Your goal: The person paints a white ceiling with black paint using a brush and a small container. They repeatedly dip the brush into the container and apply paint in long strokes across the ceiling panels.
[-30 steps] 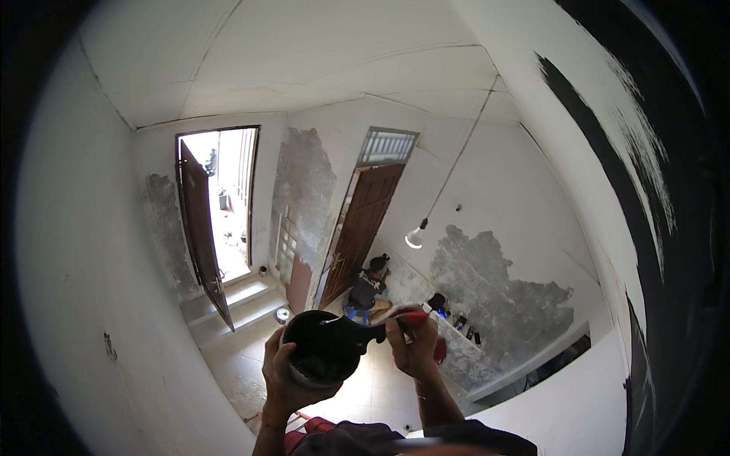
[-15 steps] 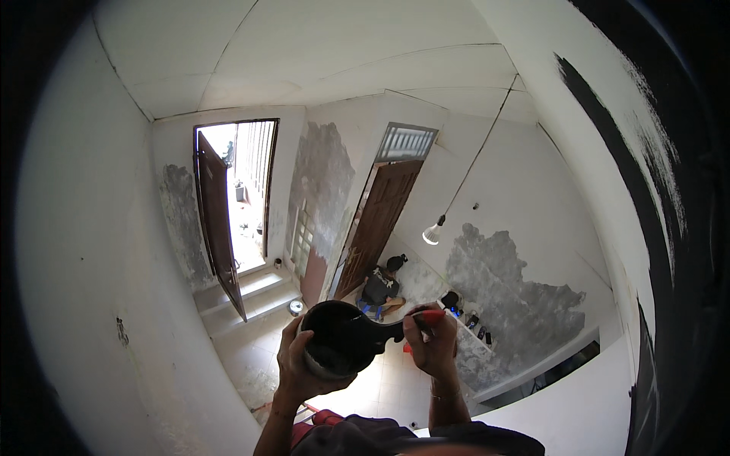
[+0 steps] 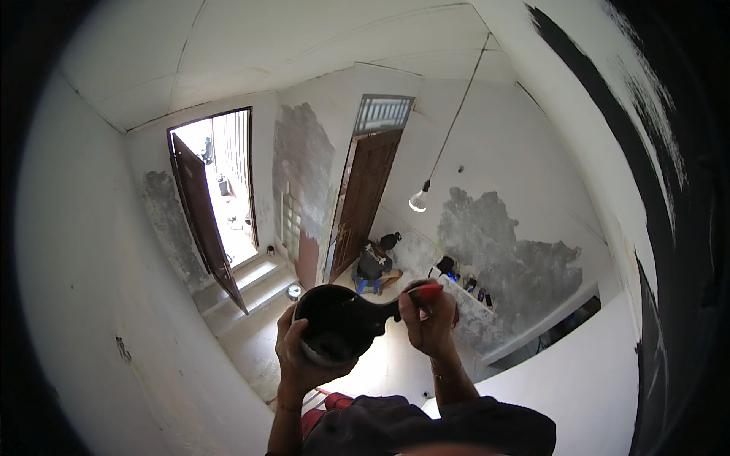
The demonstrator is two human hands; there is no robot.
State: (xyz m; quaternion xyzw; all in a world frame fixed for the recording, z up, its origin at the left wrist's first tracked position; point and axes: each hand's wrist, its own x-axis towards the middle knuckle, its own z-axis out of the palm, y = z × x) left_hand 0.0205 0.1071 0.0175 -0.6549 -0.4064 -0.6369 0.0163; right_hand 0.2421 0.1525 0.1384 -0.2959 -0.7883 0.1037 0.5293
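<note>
Left hand [image 3: 295, 357] is curled round a dark tub [image 3: 319, 356] held out front, likely to steady it. Right hand [image 3: 427, 325] is closed on a red-handled tool [image 3: 429, 292], maybe a brush (too dark to tell), black end at the rim, presumably so anything dripping stays in.

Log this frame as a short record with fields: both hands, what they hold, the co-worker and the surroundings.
Left hand: grips a round pot with a black inside
Right hand: holds a glossy red handle
Between hands: dark tapering piece; pot's or tool's, cannot tell
Co-worker: person in a dark shirt, seated on a blue stool
Light: white bulb hanging on a cord
Right-side wall: white, broad black strokes
</note>
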